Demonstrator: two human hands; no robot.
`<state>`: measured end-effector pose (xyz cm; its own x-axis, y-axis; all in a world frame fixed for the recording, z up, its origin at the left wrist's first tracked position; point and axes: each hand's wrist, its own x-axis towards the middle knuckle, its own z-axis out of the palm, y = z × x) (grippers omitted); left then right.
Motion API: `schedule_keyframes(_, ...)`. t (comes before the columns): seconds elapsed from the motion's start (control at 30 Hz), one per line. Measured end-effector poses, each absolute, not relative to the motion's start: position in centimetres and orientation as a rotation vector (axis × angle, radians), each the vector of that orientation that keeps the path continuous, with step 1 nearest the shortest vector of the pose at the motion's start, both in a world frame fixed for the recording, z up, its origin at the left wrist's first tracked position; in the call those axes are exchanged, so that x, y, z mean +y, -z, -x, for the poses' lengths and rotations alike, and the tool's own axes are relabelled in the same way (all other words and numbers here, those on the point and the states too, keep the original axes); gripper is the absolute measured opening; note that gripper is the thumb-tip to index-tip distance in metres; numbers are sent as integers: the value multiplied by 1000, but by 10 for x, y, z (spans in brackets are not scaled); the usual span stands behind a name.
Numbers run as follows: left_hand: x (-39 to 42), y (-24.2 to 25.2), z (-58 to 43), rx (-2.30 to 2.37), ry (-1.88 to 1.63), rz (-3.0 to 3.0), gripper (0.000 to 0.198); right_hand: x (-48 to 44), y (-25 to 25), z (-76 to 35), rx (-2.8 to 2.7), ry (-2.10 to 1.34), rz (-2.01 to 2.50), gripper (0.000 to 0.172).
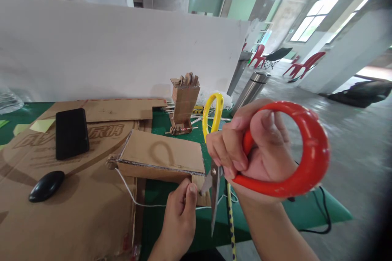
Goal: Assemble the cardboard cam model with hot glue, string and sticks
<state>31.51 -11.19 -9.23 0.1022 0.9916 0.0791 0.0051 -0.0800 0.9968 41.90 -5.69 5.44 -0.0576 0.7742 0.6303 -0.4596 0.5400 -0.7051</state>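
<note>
My right hand (pixel 260 142) is wrapped through the handles of a pair of scissors (pixel 315 151), one red loop and one yellow loop. The scissor blades are parted, one pointing down and the other towards the near right end of a cardboard box (pixel 165 151). My left hand (pixel 180 216) is closed, thumb against fingers, at that same end of the box; it grips the box's near edge. A white string (pixel 131 197) runs from the box's left end down past my left hand and on to the right. What lies inside my left fingers is mostly hidden.
A large cardboard sheet (pixel 92 208) on the left bears a black phone (pixel 72 133) and a black mouse (pixel 46 186). Behind the box stands a cardboard model (pixel 185 104). A steel flask (pixel 251 91) stands at the table's right, above a patterned yellow stick (pixel 230 216).
</note>
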Motion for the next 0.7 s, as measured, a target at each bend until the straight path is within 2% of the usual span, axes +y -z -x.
schedule_keyframes(0.17,-112,97,-315,1120,-1196,-1304,49,-48,-59,-436,-1414,-1124,222,27)
schedule_keyframes(0.37,-111,103,-314,1118,-1204,-1277,49,-57,-77,-445,-1333,-989,322,27)
schedule_keyframes(0.7,-113,103,-314,1099,-1179,-1237,47,-81,-64,-433,-1224,-991,369,28)
